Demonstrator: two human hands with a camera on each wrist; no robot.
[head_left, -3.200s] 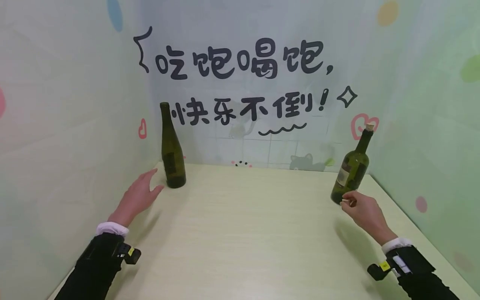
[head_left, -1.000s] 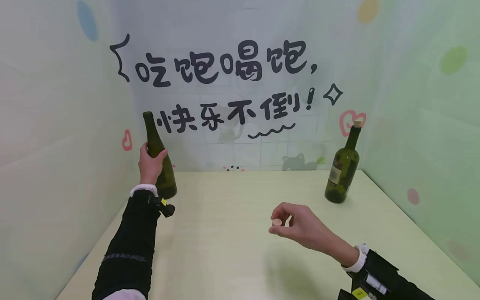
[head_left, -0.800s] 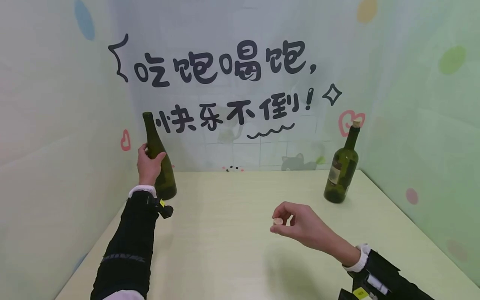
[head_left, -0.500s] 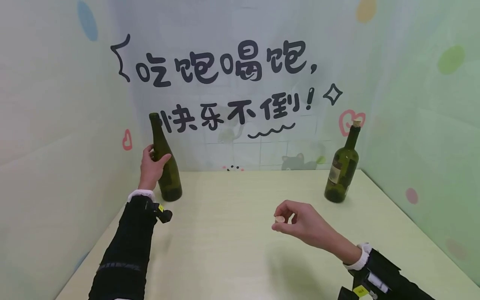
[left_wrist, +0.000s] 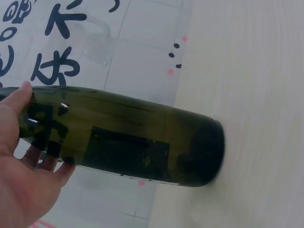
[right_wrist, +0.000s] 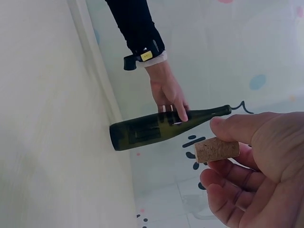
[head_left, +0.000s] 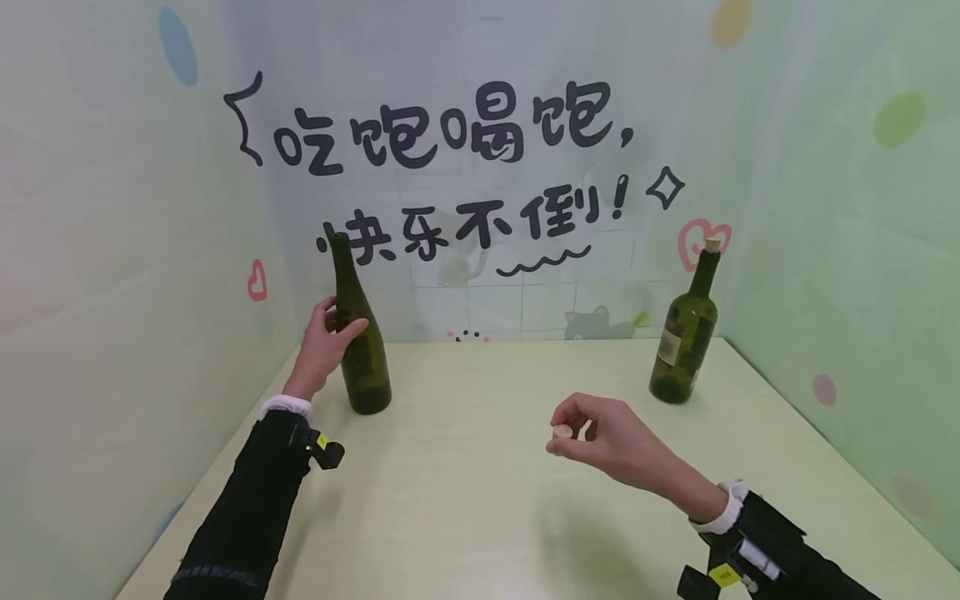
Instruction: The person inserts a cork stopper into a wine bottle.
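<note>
My left hand (head_left: pixel 324 354) grips a dark green glass bottle (head_left: pixel 366 358) around its middle, below the long neck. The bottle's mouth is uncorked, and it stands nearly upright with its base close to the tabletop. Seen from the left wrist, the thumb (left_wrist: pixel 21 97) lies on one side of the glass (left_wrist: pixel 142 137) and the fingertips curl around the other. My right hand (head_left: pixel 618 442) pinches a short cork (right_wrist: pixel 217 150) between thumb and fingers, held above the table well to the right of the bottle.
A second green bottle (head_left: pixel 684 342), with a label and a cork (head_left: pixel 713 246) in its mouth, stands at the back right of the pale wooden table (head_left: pixel 457 500). Printed cloth walls (head_left: pixel 465 50) close off the back and both sides.
My left hand has reached the left bottle, gripped it and brought it right and nearer. The right hand, with the cork, has moved left from beside the corked bottle.
</note>
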